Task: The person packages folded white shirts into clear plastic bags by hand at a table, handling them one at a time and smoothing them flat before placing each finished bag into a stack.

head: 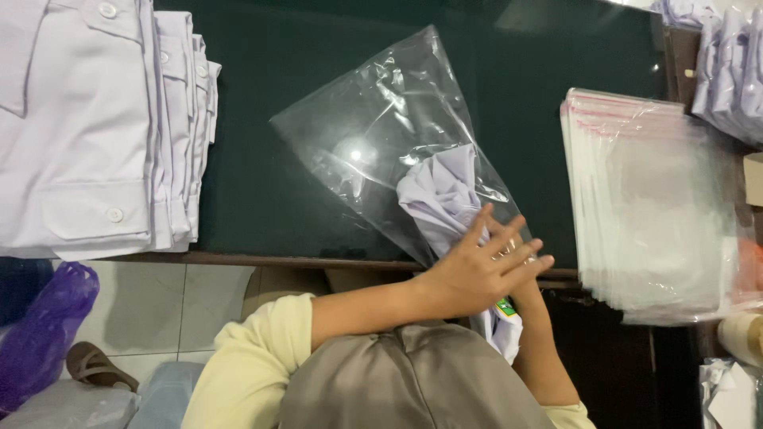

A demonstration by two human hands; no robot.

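Note:
A clear plastic bag [381, 135] lies slanted on the dark green table [262, 183], its mouth at the near edge. A crumpled white shirt [445, 191] is partly inside, and its tail with a small green label hangs out below the edge. My left hand [481, 270] reaches across from the left in a cream sleeve and presses on the bag's mouth and the shirt with fingers spread. My right hand [531, 300] is almost wholly hidden behind the left; only its wrist and forearm show beneath the bag's mouth.
A tall stack of folded white shirts [87, 127] fills the table's left end. A pile of flat clear bags [644, 199] lies at the right, with more shirts [723, 63] beyond it and a tape roll [743, 334]. On the floor are a purple bag [40, 334] and a sandal [95, 365].

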